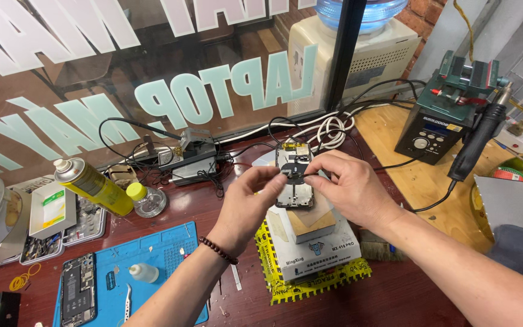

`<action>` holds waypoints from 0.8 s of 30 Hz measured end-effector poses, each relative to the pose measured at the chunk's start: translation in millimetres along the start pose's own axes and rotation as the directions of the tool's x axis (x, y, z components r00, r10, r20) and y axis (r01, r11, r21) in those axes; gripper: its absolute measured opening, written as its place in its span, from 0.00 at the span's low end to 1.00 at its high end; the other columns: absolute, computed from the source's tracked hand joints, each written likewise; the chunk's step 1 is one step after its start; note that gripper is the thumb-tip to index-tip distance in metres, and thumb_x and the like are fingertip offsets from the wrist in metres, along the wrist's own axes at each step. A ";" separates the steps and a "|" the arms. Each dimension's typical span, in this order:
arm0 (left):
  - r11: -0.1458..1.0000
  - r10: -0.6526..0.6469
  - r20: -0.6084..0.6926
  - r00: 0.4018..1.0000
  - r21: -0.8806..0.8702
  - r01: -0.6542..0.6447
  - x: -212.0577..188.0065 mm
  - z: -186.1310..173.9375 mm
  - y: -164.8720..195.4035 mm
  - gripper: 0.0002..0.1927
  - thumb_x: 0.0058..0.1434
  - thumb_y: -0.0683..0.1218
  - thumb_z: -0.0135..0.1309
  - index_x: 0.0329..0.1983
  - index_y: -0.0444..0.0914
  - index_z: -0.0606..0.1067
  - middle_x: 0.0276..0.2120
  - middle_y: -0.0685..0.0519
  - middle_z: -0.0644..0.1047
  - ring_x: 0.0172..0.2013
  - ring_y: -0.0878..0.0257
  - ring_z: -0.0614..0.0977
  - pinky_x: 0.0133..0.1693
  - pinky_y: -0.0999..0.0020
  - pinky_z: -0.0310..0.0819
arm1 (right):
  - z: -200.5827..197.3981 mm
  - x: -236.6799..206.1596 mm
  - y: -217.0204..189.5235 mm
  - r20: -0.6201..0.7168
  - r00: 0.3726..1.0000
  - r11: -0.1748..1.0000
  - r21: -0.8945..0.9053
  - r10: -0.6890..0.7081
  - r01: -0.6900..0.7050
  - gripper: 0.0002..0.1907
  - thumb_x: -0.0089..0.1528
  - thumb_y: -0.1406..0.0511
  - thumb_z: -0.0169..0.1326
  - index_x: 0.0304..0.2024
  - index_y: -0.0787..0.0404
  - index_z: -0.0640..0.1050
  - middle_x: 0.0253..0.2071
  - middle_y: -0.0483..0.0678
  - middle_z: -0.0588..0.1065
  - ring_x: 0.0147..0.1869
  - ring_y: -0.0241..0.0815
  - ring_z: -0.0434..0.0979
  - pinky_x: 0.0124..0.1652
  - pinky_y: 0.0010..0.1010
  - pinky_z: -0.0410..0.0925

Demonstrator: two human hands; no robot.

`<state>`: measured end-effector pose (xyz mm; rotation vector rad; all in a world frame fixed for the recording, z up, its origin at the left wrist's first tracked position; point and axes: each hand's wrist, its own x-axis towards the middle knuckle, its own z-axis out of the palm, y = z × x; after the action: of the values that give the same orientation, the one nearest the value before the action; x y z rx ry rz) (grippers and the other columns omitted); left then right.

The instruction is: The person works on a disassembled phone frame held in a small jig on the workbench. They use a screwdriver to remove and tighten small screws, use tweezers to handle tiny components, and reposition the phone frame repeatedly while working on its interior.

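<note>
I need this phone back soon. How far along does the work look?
Opened: the phone frame lies bare on the heating block. In hand: left hand and right hand pinch a round black part over it. Left: nothing closed up; another opened phone waits on the blue mat.

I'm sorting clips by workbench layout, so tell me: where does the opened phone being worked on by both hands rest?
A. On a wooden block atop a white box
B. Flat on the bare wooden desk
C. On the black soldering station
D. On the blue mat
A: the opened phone, pinched by the left hand and right hand, lies on a wooden block atop the white box.
</note>
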<state>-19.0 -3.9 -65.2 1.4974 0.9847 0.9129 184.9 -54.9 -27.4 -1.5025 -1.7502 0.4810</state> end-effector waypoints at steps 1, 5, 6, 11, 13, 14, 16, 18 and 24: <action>0.990 0.137 0.032 0.990 0.040 -0.139 -1.4 -0.7 4.5 0.18 0.60 0.46 0.61 0.52 0.35 0.77 0.44 0.52 0.82 0.48 0.68 0.81 0.48 0.71 0.77 | -1.7 0.8 -4.1 -0.011 1.000 1.000 0.021 0.004 -0.003 0.06 0.58 0.66 0.62 0.37 0.60 0.81 0.31 0.42 0.74 0.26 0.34 0.66 0.27 0.28 0.63; 0.991 0.135 -0.010 0.991 -0.023 -0.135 -3.3 3.5 17.0 0.16 0.59 0.41 0.61 0.50 0.35 0.77 0.43 0.53 0.82 0.46 0.69 0.81 0.46 0.73 0.78 | -7.2 0.4 -16.9 -0.042 0.999 0.999 0.036 -0.021 0.022 0.06 0.58 0.66 0.62 0.37 0.60 0.81 0.30 0.40 0.72 0.24 0.30 0.63 0.25 0.26 0.61; 0.991 0.125 -0.019 0.992 -0.035 -0.126 -3.5 3.1 19.1 0.14 0.60 0.41 0.61 0.49 0.35 0.77 0.42 0.54 0.82 0.45 0.70 0.81 0.45 0.73 0.78 | -7.3 0.5 -19.0 -0.036 0.999 0.999 0.037 -0.010 0.011 0.06 0.58 0.66 0.62 0.37 0.60 0.81 0.29 0.40 0.72 0.24 0.30 0.62 0.25 0.26 0.61; 0.992 0.113 -0.023 0.993 -0.054 -0.114 -6.7 2.2 25.5 0.09 0.61 0.41 0.61 0.44 0.34 0.78 0.38 0.54 0.82 0.38 0.70 0.80 0.39 0.74 0.78 | -9.2 -0.4 -23.9 -0.027 1.000 1.000 0.019 -0.002 0.003 0.05 0.58 0.66 0.62 0.36 0.60 0.81 0.29 0.40 0.72 0.24 0.31 0.63 0.25 0.26 0.61; 0.997 0.058 -0.026 0.998 -0.051 -0.060 -7.8 1.4 26.4 0.09 0.61 0.41 0.61 0.43 0.34 0.78 0.36 0.55 0.82 0.34 0.71 0.78 0.35 0.74 0.76 | -8.6 -0.4 -24.4 -0.022 1.000 1.000 0.011 -0.011 0.011 0.05 0.58 0.66 0.62 0.37 0.59 0.81 0.29 0.40 0.72 0.25 0.29 0.63 0.25 0.26 0.62; 0.995 0.078 -0.023 0.997 -0.064 -0.080 -7.7 1.7 26.5 0.09 0.62 0.41 0.60 0.44 0.34 0.78 0.36 0.55 0.81 0.34 0.71 0.78 0.35 0.74 0.76 | -8.8 -0.4 -24.2 -0.020 1.000 1.000 0.005 -0.014 0.014 0.05 0.59 0.66 0.62 0.37 0.59 0.81 0.29 0.39 0.72 0.25 0.29 0.63 0.26 0.26 0.62; 0.989 0.116 -0.016 0.993 -0.090 -0.117 -7.1 2.2 26.4 0.08 0.63 0.40 0.60 0.44 0.33 0.78 0.35 0.54 0.80 0.35 0.72 0.78 0.34 0.75 0.76 | -8.1 0.3 -23.8 0.027 0.986 0.985 0.038 0.165 -0.166 0.06 0.60 0.65 0.62 0.39 0.57 0.82 0.24 0.43 0.70 0.25 0.29 0.62 0.25 0.26 0.60; 0.980 0.024 -0.007 1.000 -0.199 -0.025 -4.3 3.0 26.1 0.09 0.63 0.41 0.58 0.46 0.34 0.78 0.34 0.54 0.81 0.34 0.71 0.80 0.35 0.74 0.77 | -6.9 2.0 -23.1 0.053 0.978 0.972 0.113 0.203 -0.208 0.07 0.60 0.65 0.62 0.41 0.58 0.82 0.24 0.42 0.71 0.27 0.27 0.63 0.26 0.24 0.61; 0.907 -0.110 0.049 0.993 -0.405 0.120 -0.5 1.2 26.6 0.10 0.64 0.42 0.57 0.46 0.33 0.78 0.34 0.53 0.81 0.32 0.67 0.81 0.35 0.70 0.79 | -4.5 3.8 -21.4 0.184 0.925 0.741 0.555 0.333 -0.378 0.13 0.60 0.68 0.60 0.48 0.61 0.81 0.28 0.37 0.72 0.24 0.22 0.62 0.21 0.17 0.54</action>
<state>-15.2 -7.1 -39.1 1.0835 0.7949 0.9445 174.0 -57.2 -8.2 -1.3603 -1.1832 1.1723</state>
